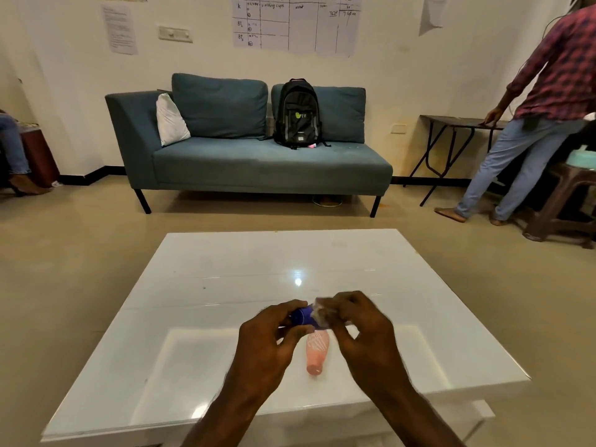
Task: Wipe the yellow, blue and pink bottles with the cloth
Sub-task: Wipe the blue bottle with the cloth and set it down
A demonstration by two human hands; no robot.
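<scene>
My left hand grips a small blue bottle, held sideways above the white table. My right hand presses a pale crumpled cloth against the bottle's right end; the cloth is blurred. A pink bottle lies on its side on the table just below and between my hands, its cap toward me. No yellow bottle is in view.
The glossy white table reflects a ceiling light. Beyond it stands a blue sofa with a black backpack and a white cushion. A person in a checked shirt stands at the far right by a dark folding table and a brown stool.
</scene>
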